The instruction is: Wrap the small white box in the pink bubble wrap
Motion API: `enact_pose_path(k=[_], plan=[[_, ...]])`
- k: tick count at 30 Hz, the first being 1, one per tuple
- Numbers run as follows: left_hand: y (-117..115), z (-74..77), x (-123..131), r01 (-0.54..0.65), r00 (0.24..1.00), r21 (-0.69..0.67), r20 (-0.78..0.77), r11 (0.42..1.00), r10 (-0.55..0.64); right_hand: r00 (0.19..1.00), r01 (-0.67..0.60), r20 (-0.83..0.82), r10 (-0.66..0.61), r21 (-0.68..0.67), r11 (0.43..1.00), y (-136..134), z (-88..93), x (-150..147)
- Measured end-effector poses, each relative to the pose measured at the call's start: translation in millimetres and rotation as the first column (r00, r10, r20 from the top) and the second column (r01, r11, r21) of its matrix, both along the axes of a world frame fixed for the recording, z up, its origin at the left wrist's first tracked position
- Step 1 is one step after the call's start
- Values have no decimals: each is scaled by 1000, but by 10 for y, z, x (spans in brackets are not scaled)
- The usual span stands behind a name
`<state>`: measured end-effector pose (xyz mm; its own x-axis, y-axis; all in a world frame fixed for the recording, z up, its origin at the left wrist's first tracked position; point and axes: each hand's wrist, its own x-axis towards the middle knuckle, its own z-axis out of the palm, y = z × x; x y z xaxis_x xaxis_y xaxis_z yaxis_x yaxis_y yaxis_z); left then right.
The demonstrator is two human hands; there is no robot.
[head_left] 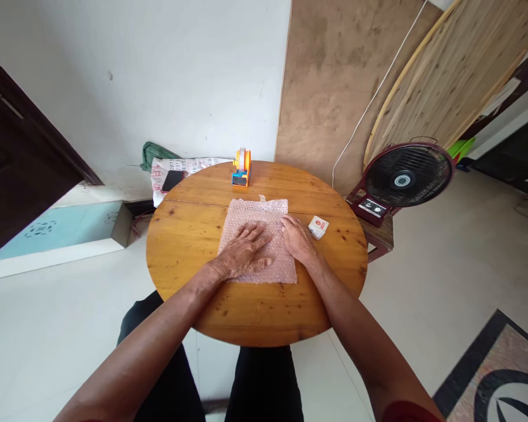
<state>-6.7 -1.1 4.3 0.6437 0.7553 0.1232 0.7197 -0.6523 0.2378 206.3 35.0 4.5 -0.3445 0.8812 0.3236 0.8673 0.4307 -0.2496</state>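
A pinkish sheet of bubble wrap (pixel 278 266) lies on the round wooden table (pixel 255 316), its sides roughly squared. My left hand (pixel 245 251) rests flat on it, fingers stretched out and thumb spread, holding nothing. At the sheet's right edge, my right hand (pixel 300 239) has its fingers bent and close together over the border; its thumb is hidden. Just right of that hand is a small white pack with a red mark (pixel 318 227). A small piece of clear tape (pixel 263 198) shows at the sheet's top edge.
An orange and blue tape dispenser (pixel 242 169) stands at the table's far edge. Beyond the left rim, a dark phone (pixel 173 180) lies on a white printed sack (pixel 157 170). A black fan (pixel 402 180) stands close on the right, and a wall (pixel 193 76) rises behind.
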Motion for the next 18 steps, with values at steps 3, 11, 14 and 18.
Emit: enact_pose_path(k=[3, 11, 14, 18], plan=[[0, 6, -5, -3, 1000, 6, 13, 1000, 2, 1000, -3, -29, 4, 25, 1000, 0, -6, 2], [8, -16, -5, -12, 999, 13, 39, 1000, 11, 988, -55, -136, 78, 163, 985, -43, 30, 34], [10, -22, -2, -26, 999, 14, 36, 1000, 25, 983, -49, -165, 83, 203, 978, -80, 110, 47], [0, -30, -10, -18, 998, 10, 57, 1000, 17, 982, 59, -186, -21, 199, 978, -135, 318, 150]])
